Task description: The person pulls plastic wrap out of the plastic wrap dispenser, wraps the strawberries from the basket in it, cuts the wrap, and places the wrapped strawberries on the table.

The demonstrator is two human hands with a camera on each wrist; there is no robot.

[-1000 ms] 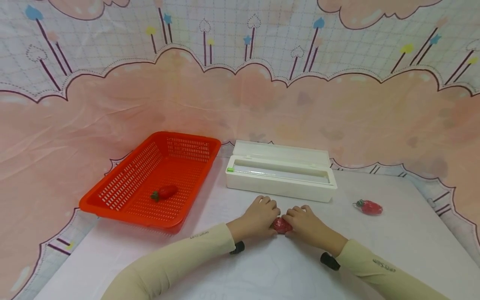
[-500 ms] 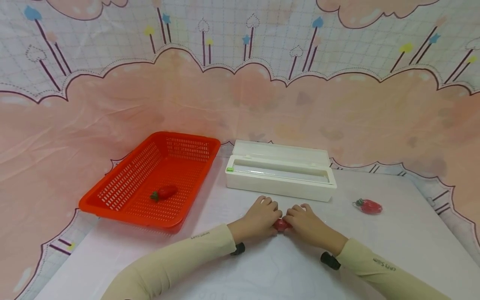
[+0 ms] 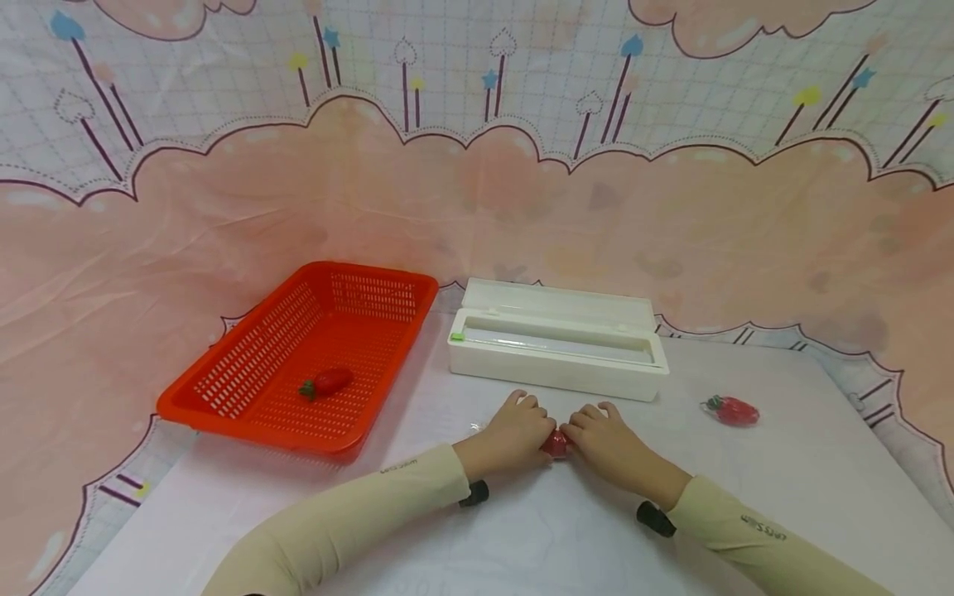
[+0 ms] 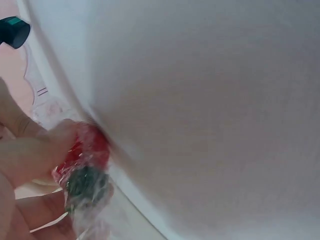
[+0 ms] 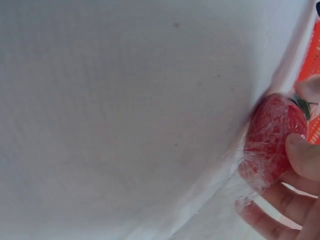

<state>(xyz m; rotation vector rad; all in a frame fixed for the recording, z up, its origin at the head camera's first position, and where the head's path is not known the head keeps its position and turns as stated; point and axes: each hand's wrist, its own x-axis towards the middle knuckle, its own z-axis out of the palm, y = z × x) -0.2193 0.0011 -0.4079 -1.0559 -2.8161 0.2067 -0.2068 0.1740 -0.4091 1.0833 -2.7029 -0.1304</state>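
A: Left hand [image 3: 514, 432], condition?

B: Fingers curled, gripping one side of a red, rounded, film-wrapped fruit [image 3: 556, 444] with a green leafy cap. Crinkled clear film [image 4: 92, 225] trails from the capped end.

A: Right hand [image 3: 611, 447]?

B: Gripping the same fruit from the opposite side, thumb pressed to its red flank, fingers bent.

A: Clock positions from that fruit, head view?

B: Near 3, well apart: a second red, green-capped fruit [image 3: 736, 411] in clear film. Between 9 and 10: an orange-red perforated plastic basket [image 3: 350, 335] containing a third red, green-capped fruit [image 3: 332, 381]; wrapping undetermined. At 12: a long white rectangular box [image 3: 559, 381], lid raised.

A: Farthest?

B: At 12, a peach-and-white printed backdrop [image 3: 522, 223].
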